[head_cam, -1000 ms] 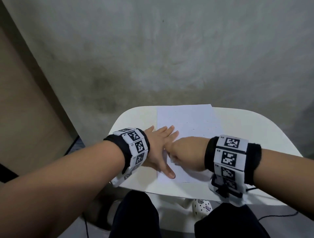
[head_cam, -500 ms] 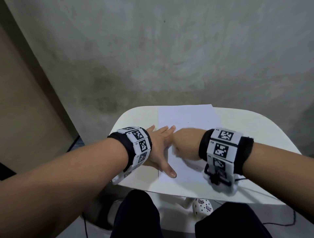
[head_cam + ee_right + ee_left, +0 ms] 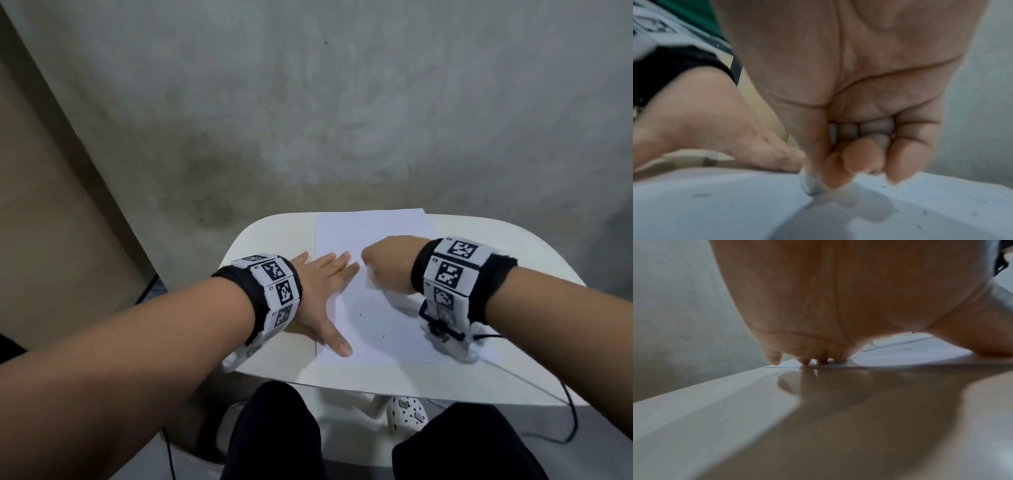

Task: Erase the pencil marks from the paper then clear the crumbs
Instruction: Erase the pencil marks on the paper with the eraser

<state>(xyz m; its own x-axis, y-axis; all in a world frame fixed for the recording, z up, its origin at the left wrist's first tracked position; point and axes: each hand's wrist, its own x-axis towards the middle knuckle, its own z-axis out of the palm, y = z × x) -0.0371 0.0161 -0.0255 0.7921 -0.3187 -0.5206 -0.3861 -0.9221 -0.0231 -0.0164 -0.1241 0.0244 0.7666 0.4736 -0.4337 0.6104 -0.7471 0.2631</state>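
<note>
A white sheet of paper [image 3: 380,308] lies on a small white table [image 3: 534,291]. My left hand [image 3: 329,294] rests flat on the paper's left edge, fingers straight and spread, thumb toward me. My right hand [image 3: 387,267] is curled over the paper's middle and pinches a grey-white eraser [image 3: 812,185] between thumb and fingers, its tip pressed on the sheet. Short dark pencil marks [image 3: 360,313] and small dark crumbs [image 3: 924,212] show on the paper [image 3: 715,211]. In the left wrist view the palm [image 3: 838,296] fills the top, fingertips [image 3: 805,361] touching the paper's edge.
The table stands against a grey concrete wall [image 3: 342,102]. A black cable [image 3: 568,404] runs off the table's right front edge. My dark-clothed knees [image 3: 274,435] are under the near edge, with a white clog [image 3: 406,416] on the floor between them.
My right hand with the eraser has moved away from me and to the right across the paper, off the left hand's fingers. The left hand stays pressed on the paper's left edge.
</note>
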